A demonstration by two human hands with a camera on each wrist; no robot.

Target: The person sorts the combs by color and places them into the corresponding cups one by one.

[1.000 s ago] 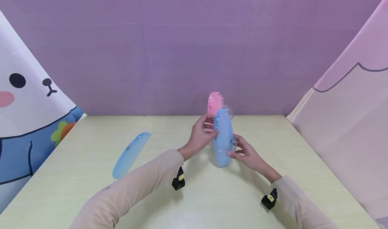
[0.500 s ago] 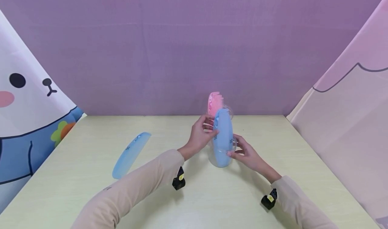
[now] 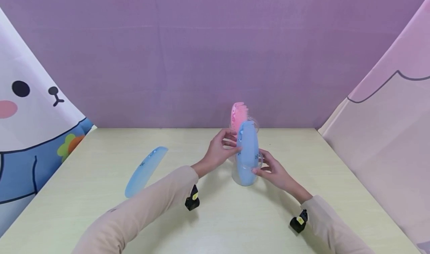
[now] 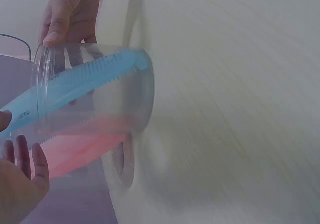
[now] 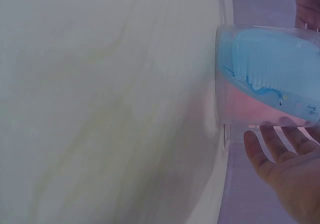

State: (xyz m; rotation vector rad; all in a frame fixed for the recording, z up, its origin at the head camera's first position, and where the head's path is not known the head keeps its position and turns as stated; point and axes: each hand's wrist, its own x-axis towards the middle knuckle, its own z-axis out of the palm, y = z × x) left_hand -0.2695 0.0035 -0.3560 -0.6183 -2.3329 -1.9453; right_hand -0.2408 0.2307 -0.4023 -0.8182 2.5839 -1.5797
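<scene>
A blue comb (image 3: 248, 145) stands upright in a clear plastic cup (image 3: 239, 178); a second logo mark shows, but I cannot tell whether another blue comb is in there. My right hand (image 3: 275, 172) grips this cup's rim, thumb in front and fingers behind. At the comb's left edge, my left hand (image 3: 216, 149) has loosely spread fingers, its thumb tip at the comb. In the left wrist view that thumb overlaps the blue comb (image 4: 75, 83), while the fingers stand apart from it. Behind is a pink comb (image 3: 237, 115) in another clear cup (image 3: 254, 122).
Another blue comb (image 3: 144, 172) lies flat on the pale wooden table (image 3: 235, 224), left of the cups and beside my left forearm. A purple cloth (image 3: 188, 59) hangs along the back edge, with printed cloths at both sides.
My left hand has drawn back slightly to the left and its fingers have loosened from the blue comb. The right hand and the cup have stayed in place.
</scene>
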